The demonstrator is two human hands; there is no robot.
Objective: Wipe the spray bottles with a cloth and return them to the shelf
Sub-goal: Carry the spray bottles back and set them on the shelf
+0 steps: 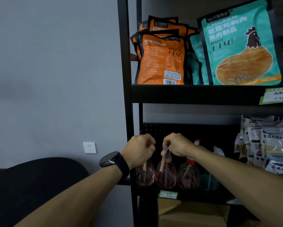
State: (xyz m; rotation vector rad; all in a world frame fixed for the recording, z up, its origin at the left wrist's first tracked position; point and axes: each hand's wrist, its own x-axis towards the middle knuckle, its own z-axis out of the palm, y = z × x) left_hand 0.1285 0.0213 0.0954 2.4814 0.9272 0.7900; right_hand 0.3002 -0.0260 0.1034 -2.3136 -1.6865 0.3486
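The left hand's grip point(140, 149) is curled shut at the top of the leftmost pink spray bottle point(144, 175), though the hand hides the bottle's head, so what the fingers clasp cannot be told for sure. The right hand's grip point(176, 144) pinches the trigger head of the second pink bottle point(166, 176). Both bottles stand side by side on the lower shelf point(153, 188), with an orange-capped bottle point(189, 174) just to their right.

To lift them well, I judge each should come straight up by the neck and clear the shelf lip before swinging out, without knocking the orange-capped one.

No cloth shows anywhere. Farther right, a dark bottle point(208, 177) is hard to make out. Far above, the snack packets point(162, 58) are cut off at the right edge.
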